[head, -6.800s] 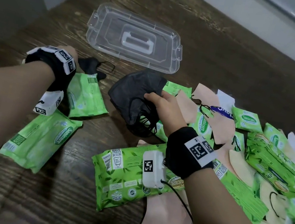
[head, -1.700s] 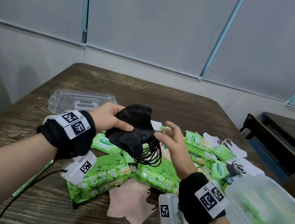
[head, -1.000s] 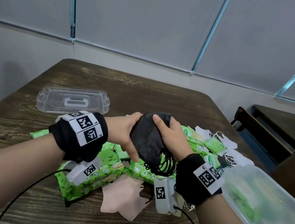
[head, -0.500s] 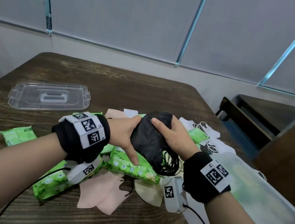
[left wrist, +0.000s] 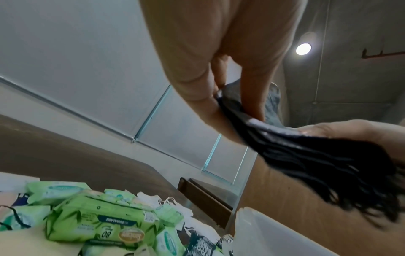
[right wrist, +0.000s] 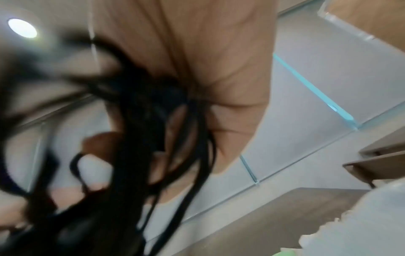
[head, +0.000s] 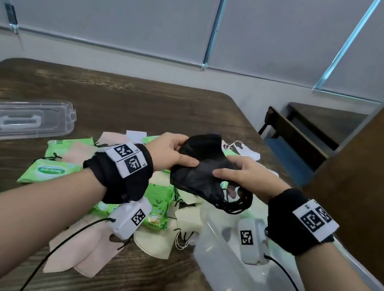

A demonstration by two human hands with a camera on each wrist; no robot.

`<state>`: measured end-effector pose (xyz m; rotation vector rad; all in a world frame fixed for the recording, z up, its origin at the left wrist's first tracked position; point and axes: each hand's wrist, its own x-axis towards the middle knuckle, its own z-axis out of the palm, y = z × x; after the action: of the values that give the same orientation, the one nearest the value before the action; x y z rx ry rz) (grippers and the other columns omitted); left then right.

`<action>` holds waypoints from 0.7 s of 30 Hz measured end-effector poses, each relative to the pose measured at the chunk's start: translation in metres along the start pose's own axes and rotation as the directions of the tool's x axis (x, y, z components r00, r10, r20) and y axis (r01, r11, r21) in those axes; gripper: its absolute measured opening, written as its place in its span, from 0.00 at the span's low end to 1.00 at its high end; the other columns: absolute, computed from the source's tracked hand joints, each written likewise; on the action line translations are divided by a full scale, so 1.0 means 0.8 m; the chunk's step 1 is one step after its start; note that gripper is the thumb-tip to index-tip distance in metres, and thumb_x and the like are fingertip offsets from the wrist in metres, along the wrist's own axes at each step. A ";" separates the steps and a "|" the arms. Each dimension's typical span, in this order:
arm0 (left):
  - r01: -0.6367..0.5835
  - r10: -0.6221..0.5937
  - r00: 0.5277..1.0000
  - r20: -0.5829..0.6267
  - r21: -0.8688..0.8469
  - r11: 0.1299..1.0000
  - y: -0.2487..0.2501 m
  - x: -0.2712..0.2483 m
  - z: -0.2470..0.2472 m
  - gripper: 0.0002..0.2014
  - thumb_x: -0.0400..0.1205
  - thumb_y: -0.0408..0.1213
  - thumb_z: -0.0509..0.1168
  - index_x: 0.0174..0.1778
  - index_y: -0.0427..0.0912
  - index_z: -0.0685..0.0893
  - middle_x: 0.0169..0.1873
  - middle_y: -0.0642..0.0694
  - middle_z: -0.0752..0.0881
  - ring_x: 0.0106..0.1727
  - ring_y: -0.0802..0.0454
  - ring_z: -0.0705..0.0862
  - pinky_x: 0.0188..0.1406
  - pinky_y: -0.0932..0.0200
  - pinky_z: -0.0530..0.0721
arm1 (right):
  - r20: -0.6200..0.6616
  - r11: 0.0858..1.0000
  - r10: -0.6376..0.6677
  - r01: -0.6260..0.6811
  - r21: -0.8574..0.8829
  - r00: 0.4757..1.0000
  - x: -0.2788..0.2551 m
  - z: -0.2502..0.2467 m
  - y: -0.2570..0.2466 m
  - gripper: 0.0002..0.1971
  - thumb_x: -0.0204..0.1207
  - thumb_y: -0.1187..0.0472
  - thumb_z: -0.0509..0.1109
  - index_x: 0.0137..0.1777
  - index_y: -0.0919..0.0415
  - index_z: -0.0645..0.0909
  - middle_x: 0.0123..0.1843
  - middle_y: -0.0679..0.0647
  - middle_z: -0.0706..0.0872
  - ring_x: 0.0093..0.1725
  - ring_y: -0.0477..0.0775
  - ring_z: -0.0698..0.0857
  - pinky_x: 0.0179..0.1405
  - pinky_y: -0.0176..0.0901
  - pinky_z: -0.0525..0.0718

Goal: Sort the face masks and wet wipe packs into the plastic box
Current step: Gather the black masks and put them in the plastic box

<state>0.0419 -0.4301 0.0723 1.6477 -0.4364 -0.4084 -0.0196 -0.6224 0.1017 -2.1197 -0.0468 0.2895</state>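
Both hands, the left hand (head: 171, 152) and right hand (head: 249, 178), pinched a stack of black face masks (head: 199, 172) above the plastic box (head: 228, 267) rim. Its dangling ear loops (head: 237, 202) might have snagged the fingers, scattering masks onto the table (head: 142, 103).

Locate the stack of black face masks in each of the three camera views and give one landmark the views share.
Head: the stack of black face masks sits at centre, gripped by the left hand and right hand.
Left wrist: right of centre, edge-on, ear loops dangling lower right.
Right wrist: blurred, filling the left half.
Shared landmark: the plastic box, also and.
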 end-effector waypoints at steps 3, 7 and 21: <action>0.038 -0.038 0.999 0.002 -0.012 0.999 -0.009 0.014 0.029 0.14 0.75 0.18 0.67 0.45 0.43 0.82 0.25 0.55 0.88 0.28 0.62 0.87 0.32 0.64 0.87 | -0.045 0.998 0.065 -0.066 -0.008 0.997 -0.004 -0.029 0.037 0.15 0.76 0.61 0.71 0.55 0.74 0.81 0.32 0.50 0.83 0.20 0.40 0.73 0.18 0.28 0.70; 0.099 -0.101 0.993 0.055 0.028 0.995 -0.022 0.026 0.072 0.13 0.73 0.20 0.71 0.45 0.43 0.82 0.31 0.52 0.88 0.31 0.58 0.87 0.34 0.59 0.87 | -0.042 0.989 0.143 -0.141 0.051 0.989 -0.013 -0.051 0.071 0.09 0.76 0.60 0.72 0.49 0.67 0.83 0.25 0.48 0.76 0.18 0.40 0.69 0.16 0.27 0.64; -0.092 0.119 0.993 -0.006 0.602 0.793 -0.056 0.055 0.149 0.11 0.71 0.34 0.76 0.47 0.39 0.84 0.36 0.48 0.84 0.43 0.49 0.83 0.37 0.63 0.76 | -0.024 0.911 0.396 -0.390 0.133 0.918 -0.047 -0.065 0.154 0.05 0.74 0.66 0.71 0.38 0.61 0.81 0.18 0.46 0.77 0.17 0.42 0.76 0.21 0.30 0.76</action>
<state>0.0217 -0.5493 0.0131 2.2344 -0.6714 -0.1464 -0.0546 -0.7376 0.0325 -1.9965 0.4244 0.4631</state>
